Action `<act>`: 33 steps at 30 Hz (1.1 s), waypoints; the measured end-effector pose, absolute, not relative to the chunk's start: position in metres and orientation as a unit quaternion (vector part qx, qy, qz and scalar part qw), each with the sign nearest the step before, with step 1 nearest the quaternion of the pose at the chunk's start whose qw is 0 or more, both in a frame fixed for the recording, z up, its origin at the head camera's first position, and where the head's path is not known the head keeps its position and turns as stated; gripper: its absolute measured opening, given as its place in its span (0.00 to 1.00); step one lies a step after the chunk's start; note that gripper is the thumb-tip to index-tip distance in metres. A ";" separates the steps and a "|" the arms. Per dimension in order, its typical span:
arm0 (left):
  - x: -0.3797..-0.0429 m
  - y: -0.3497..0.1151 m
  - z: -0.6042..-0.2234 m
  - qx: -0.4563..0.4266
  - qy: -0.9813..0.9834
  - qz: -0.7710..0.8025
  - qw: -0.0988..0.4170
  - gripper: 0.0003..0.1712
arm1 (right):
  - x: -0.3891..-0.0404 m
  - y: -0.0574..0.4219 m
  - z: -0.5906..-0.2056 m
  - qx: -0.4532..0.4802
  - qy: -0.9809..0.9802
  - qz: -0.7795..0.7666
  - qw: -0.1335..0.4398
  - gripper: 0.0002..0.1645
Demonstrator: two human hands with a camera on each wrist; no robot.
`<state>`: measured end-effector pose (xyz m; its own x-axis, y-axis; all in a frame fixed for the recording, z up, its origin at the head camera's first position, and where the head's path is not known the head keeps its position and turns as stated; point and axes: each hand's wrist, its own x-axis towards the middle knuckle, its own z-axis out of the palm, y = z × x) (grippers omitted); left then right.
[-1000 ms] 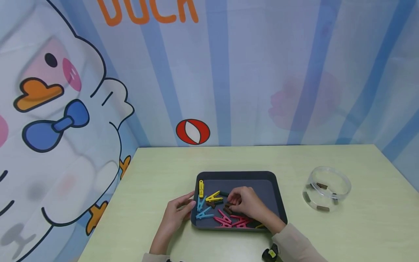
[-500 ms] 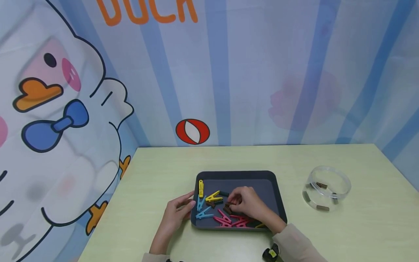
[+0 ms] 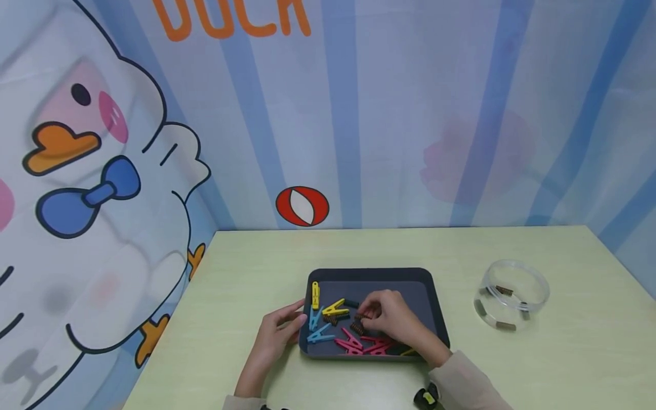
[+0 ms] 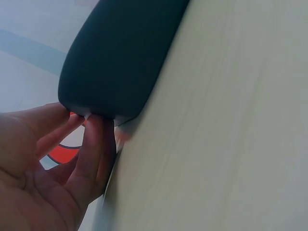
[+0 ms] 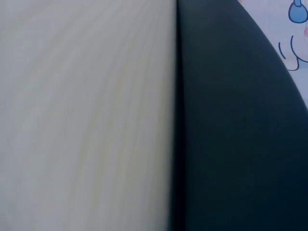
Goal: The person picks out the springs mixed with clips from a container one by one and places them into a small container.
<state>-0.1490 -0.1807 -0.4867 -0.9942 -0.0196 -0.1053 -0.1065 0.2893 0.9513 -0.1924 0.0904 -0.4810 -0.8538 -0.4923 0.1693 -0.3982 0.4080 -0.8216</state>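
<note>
My left hand (image 3: 277,336) grips the left end of a dark shallow tray (image 3: 371,274); the left wrist view shows thumb and fingers at the tray's outer wall (image 4: 115,62). Inside the tray, my right hand (image 3: 392,319) reaches down with thumb and fingertips pinched together at a small brown coil spring (image 3: 360,317), mostly covered by the fingers. Another brown spring (image 3: 357,329) lies just below those fingertips. Further left are a brown spring (image 3: 330,321) and a black spring (image 3: 351,304). The right hand itself is out of the right wrist view, which the tray's side (image 5: 231,120) fills.
Yellow clothespins (image 3: 335,308), blue clothespins (image 3: 320,335) and pink clothespins (image 3: 350,343) lie along the tray's left and front. A clear round container (image 3: 542,293) with several small springs stands on the table (image 3: 589,353) to the right. A printed cloth (image 3: 389,114) hangs behind.
My right wrist has shifted very slightly rightward, with the fingertips still down at the springs. The left hand stays on the tray.
</note>
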 end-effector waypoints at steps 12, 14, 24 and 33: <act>-0.148 -0.180 -0.486 -0.042 0.801 0.596 0.041 0.23 | -0.191 0.095 -0.478 -0.261 0.836 -0.479 0.052 0.07; -0.148 -0.180 -0.485 -0.040 0.800 0.598 0.040 0.23 | -0.191 0.097 -0.477 -0.260 0.838 -0.477 0.048 0.07; -0.149 -0.180 -0.486 -0.052 0.806 0.588 0.043 0.23 | -0.188 0.104 -0.472 -0.259 0.845 -0.465 0.045 0.07; -0.151 -0.180 -0.486 -0.049 0.807 0.587 0.044 0.23 | -0.185 0.112 -0.465 -0.257 0.850 -0.459 0.042 0.08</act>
<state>-0.1506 -0.1804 -0.4865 -0.9912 -0.0276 -0.1294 -0.1316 0.3061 0.9429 -0.1851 0.1117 -0.4647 -0.8645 -0.4753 0.1635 -0.3973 0.4470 -0.8014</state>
